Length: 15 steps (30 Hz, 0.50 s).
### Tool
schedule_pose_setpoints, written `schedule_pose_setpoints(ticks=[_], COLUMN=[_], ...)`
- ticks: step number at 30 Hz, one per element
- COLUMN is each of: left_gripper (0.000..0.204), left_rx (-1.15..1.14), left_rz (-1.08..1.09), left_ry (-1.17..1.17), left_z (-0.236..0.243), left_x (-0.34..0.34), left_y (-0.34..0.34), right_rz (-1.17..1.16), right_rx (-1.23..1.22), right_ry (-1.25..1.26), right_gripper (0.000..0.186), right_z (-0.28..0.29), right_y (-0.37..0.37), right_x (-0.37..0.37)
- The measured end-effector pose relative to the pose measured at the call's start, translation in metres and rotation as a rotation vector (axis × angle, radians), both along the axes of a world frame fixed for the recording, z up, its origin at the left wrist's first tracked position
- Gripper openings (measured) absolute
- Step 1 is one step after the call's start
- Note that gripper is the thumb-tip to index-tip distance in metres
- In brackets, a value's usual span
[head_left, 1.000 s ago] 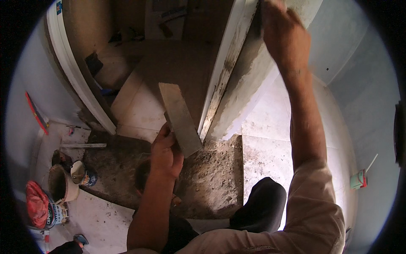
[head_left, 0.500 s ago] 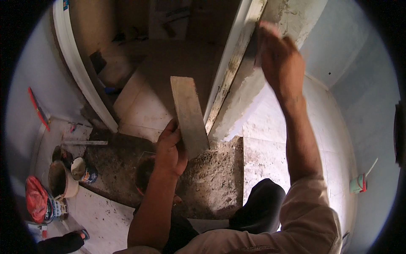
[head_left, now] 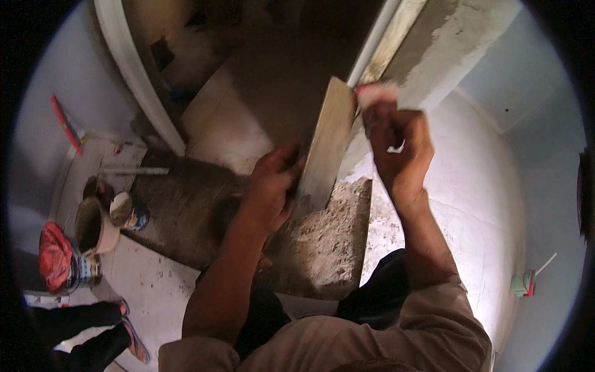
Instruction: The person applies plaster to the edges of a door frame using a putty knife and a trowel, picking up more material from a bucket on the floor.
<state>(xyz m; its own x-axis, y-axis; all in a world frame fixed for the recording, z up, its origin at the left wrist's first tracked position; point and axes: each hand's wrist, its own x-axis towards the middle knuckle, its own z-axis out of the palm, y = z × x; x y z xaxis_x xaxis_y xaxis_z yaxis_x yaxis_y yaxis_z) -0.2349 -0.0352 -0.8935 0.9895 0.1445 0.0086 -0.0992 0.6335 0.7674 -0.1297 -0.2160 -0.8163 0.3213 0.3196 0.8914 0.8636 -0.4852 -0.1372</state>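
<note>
In my left hand point(head_left: 268, 189) is a long flat board point(head_left: 327, 139), pale and greyish, tilted with its upper end to the right. The fingers grip its left edge and back. My right hand point(head_left: 408, 152) is closed round a small flat tool with a pinkish-red edge point(head_left: 377, 96); blur hides its exact kind. That tool is beside the upper right edge of the board; whether they touch I cannot tell. Behind them stands the door frame point(head_left: 389, 53), with a roughly plastered wall strip point(head_left: 443, 53) to its right.
Sandy rubble point(head_left: 328, 248) lies on the floor below the board. At left stand a tall bucket point(head_left: 99, 232), a smaller pail point(head_left: 127, 214) and a red bag point(head_left: 54, 257). Another person's sandalled foot point(head_left: 135, 341) is at lower left. A small can point(head_left: 522, 284) is at right.
The board has swung to the right and tilted, moving with my left hand. My right hand has come down from the plastered wall strip to the board's upper edge. Another person's legs show more.
</note>
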Motion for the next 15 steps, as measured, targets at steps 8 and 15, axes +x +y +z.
schedule_pose_setpoints(ticks=[8, 15], left_gripper=[0.039, 0.04], left_rx=[-0.087, -0.125], left_rz=[-0.006, -0.004], left_ry=[0.076, 0.047], left_z=[0.002, -0.008], left_x=[0.001, 0.003], left_y=[-0.008, 0.001], right_rz=[-0.429, -0.361], right_rx=[0.264, 0.074], right_ry=[-0.256, -0.406], right_gripper=[0.031, 0.023], right_z=[0.152, 0.183], right_y=[0.004, 0.009], right_x=[0.067, 0.083])
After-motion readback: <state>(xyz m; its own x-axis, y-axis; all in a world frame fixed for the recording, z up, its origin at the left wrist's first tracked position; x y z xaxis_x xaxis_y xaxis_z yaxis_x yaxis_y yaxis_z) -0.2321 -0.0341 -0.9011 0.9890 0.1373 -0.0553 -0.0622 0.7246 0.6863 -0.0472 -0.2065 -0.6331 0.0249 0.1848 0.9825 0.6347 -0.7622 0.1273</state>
